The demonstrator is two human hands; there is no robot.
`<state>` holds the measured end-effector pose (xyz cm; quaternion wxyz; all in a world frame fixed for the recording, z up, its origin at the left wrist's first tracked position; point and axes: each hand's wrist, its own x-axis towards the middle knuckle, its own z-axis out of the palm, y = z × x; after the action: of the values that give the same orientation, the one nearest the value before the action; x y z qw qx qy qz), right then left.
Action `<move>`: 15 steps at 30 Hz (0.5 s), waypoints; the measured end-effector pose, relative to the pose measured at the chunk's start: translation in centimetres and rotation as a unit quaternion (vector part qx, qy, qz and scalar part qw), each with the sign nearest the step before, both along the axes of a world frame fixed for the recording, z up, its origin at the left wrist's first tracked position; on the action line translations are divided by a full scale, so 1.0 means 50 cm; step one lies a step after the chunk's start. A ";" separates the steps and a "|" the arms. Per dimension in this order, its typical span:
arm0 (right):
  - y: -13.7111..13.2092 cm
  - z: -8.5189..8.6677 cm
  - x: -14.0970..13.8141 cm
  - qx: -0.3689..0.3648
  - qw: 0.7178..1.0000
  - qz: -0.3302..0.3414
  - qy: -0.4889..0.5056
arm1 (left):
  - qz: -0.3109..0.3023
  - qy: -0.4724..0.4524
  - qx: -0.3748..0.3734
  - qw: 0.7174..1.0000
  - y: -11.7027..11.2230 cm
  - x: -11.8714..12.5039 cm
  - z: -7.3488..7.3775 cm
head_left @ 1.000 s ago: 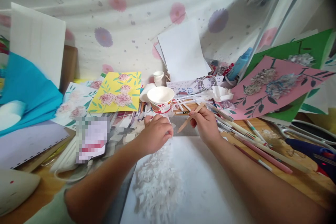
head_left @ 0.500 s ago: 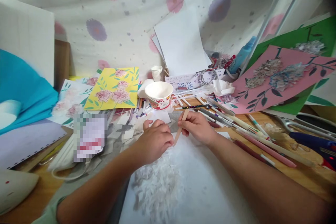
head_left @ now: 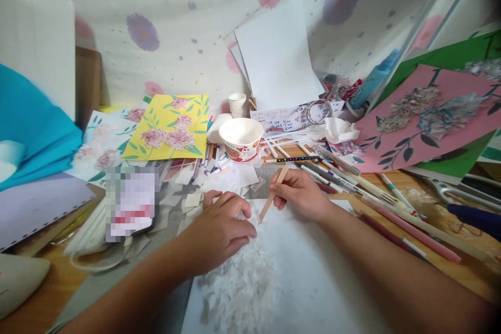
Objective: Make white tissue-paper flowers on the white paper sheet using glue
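My right hand (head_left: 303, 194) pinches a flat wooden craft stick (head_left: 270, 198), slanted with its lower tip close to the white sheet of paper (head_left: 324, 266). To its left, my left hand (head_left: 223, 227) hovers with thumb and fingers apart, nothing visible between them. Under and in front of the left hand, a ruffled mound of white paper bits (head_left: 240, 292) covers the sheet's left part. Loose paper squares (head_left: 192, 200) lie beyond the left hand, near a white paper bowl (head_left: 241, 138) with a red print.
Pens and markers (head_left: 340, 177) crowd the right side, near scissors (head_left: 442, 188) and a dark blue tool (head_left: 479, 218). Flower pictures on yellow paper (head_left: 164, 109) and pink paper (head_left: 395, 159) stand behind. A phone (head_left: 131, 206) with a cable lies left.
My left hand has drawn back from the stick's tip and its fingers have spread. The right hand still holds the craft stick, now tilted more. The view has shifted slightly.
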<state>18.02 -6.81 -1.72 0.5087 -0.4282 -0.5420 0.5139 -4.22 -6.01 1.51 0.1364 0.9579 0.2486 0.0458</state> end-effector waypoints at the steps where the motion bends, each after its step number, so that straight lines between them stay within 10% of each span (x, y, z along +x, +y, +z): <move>1: -0.001 0.002 -0.001 -0.004 1.000 -0.002 0.003 | -0.005 -0.002 0.005 1.000 0.000 0.000 -0.001; 15: 0.001 0.003 -0.004 -0.031 0.999 -0.006 0.016 | -0.016 -0.008 -0.032 0.999 0.008 -0.001 0.002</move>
<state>17.82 -6.75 -1.56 0.5066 -0.4386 -0.5154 0.5342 -4.28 -5.60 1.62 0.1694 0.9564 0.2338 0.0431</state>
